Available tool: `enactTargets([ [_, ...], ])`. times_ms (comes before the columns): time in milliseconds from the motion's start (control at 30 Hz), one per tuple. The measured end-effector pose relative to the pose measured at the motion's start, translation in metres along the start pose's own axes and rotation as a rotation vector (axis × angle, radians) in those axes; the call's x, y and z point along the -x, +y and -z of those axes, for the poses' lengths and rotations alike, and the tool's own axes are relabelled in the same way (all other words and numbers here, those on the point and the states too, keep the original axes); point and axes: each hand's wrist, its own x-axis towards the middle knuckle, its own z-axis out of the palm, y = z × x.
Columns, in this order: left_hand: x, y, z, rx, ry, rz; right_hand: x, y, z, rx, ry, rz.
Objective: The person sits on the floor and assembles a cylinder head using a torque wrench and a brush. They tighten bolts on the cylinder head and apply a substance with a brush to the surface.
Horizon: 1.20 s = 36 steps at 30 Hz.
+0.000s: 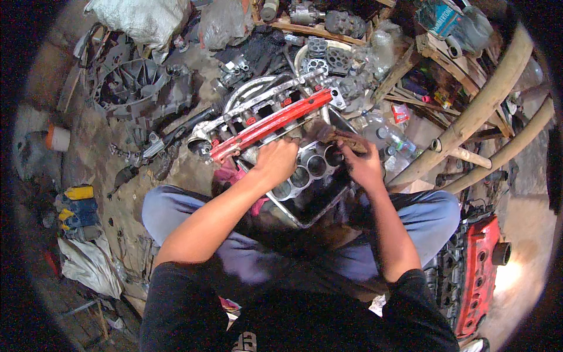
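A metal intake manifold with a red-painted bar and a row of round ports lies tilted across a black, metal-rimmed tray in front of my crossed legs. My left hand is closed on the manifold's near side, just below the red bar; its fingertips are partly hidden. My right hand is closed around a brown brush, whose dark end points left toward the manifold, above the round ports. Pink cloth shows beside the tray, left of my left hand.
Wooden poles cross the right side. A red engine cover lies at lower right. A large dark metal housing sits at far left, with small metal parts in a round basin at the back. Plastic bottles lie right of the tray.
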Motion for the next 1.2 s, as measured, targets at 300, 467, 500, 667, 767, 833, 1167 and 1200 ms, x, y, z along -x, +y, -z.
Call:
enactTargets([
  [300,-0.025,0.004,0.007,0.154,-0.161,0.294,-0.011,0.009,0.003,0.132,-0.058,0.04],
  [467,-0.029,-0.004,-0.01,0.201,-0.078,0.322,-0.012,0.006,0.006,0.176,-0.021,0.118],
  [500,-0.029,-0.003,-0.011,0.194,-0.061,0.314,-0.011,0.005,0.006,0.181,-0.018,0.128],
  [667,-0.026,-0.005,-0.014,-0.058,-0.031,0.084,-0.013,0.012,0.007,0.241,0.005,0.113],
  [767,-0.027,-0.005,-0.008,-0.095,-0.083,0.111,-0.014,0.009,0.01,0.293,0.007,0.131],
  [833,-0.026,-0.005,-0.004,-0.097,-0.107,0.135,-0.013,-0.001,0.015,0.238,-0.026,0.128],
  [1167,-0.008,-0.005,0.015,-0.002,-0.032,0.105,-0.024,0.0,0.016,-0.039,-0.05,0.028],
  [1200,-0.006,-0.005,0.017,0.009,-0.032,0.099,-0.025,0.015,0.013,0.078,-0.066,0.019],
])
